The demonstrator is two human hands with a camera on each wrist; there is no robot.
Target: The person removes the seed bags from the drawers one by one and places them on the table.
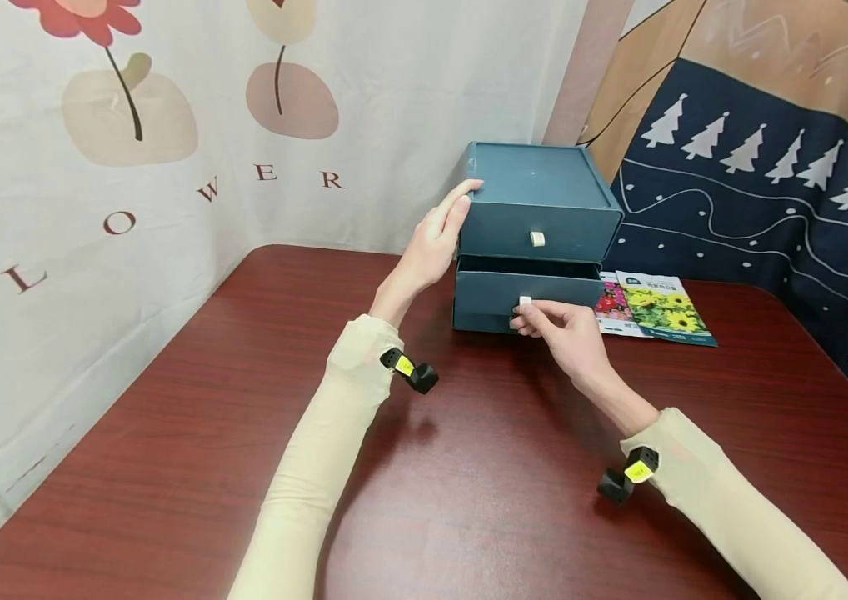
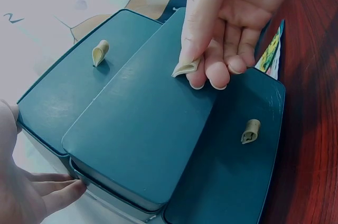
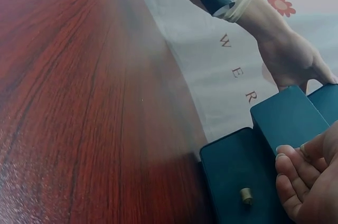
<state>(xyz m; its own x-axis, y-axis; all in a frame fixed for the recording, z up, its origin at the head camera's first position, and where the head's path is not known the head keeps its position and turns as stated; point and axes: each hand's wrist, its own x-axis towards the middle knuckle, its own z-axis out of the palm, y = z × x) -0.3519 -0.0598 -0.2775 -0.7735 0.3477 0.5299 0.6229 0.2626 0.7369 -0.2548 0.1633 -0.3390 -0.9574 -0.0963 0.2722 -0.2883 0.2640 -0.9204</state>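
Head view, nearest: two forearms, each bearing one black wrist camera with a yellow label too small to read. Between them the red-brown table runs up to a blue three-drawer cabinet. The right hand pinches the tab of the middle drawer, which juts out; the left wrist view counts three tabs, with the lower drawer set farther back. The left hand, fingers extended, rests at the cabinet's left side. Two flower-printed packets overlap just right of it, small print unreadable. Beyond the table's rear edge, a curtain reads "L O W E R".
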